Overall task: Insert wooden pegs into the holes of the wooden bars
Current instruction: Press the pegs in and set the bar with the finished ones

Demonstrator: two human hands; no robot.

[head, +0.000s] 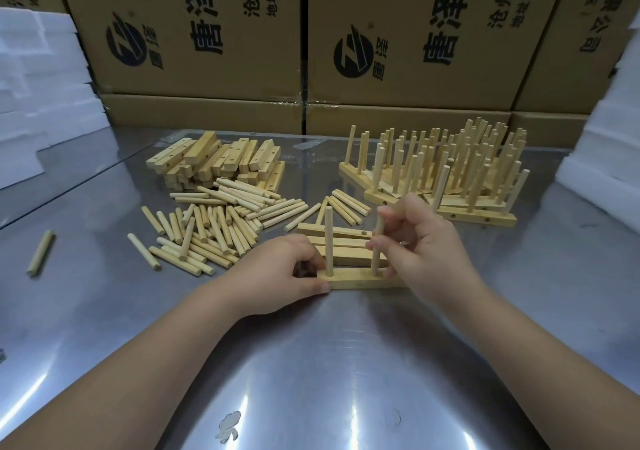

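Observation:
A wooden bar [360, 281] lies flat on the metal table in front of me. My left hand [277, 269] grips its left end, thumb along the front face. One peg [328, 242] stands upright in the bar's left hole. My right hand [420, 242] pinches a second upright peg [378, 245] whose lower end sits at the bar's right hole. Just behind the bar lie two more bars [341, 238]. Loose pegs [214, 224] are heaped to the left.
A stack of bare bars [214, 159] sits at the back left, finished bars with upright pegs [446, 172] at the back right. One stray peg [41, 252] lies far left. Cardboard boxes [207, 44] wall the back; white foam blocks [38, 96] flank both sides.

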